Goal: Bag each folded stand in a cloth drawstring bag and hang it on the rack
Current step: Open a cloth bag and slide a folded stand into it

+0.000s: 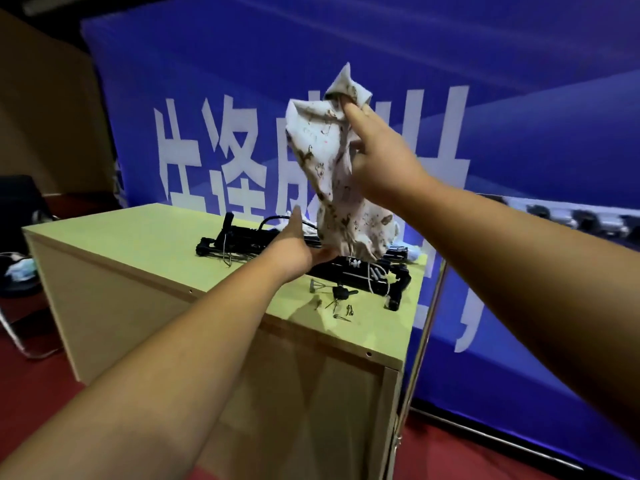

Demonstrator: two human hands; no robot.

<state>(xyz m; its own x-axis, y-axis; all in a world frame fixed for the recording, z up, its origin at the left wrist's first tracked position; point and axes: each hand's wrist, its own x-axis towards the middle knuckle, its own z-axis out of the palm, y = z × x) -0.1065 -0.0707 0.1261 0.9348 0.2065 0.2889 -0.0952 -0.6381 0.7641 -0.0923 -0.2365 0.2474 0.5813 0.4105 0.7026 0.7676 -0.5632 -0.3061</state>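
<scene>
The right hand (384,161) pinches only the top of the bag (332,174) in its fingers, high above the stands (242,237) lying on the tabletop (138,237), the left hand (298,247) open-fingered at its hem, so the limp cloth could slip

The right hand (384,161) holds a patterned cloth bag (332,161) up in the air, its fingers (349,110) pinching the cloth near the top; the left hand (294,244) reaches to the bag's lower end, fingers straight beneath it; under the bag two folded black stands (239,240) lie on a pale wooden cabinet (138,244); small metal bits (337,306) lie scattered near the front stand; a blue banner (519,133) with white characters fills the background.
</scene>
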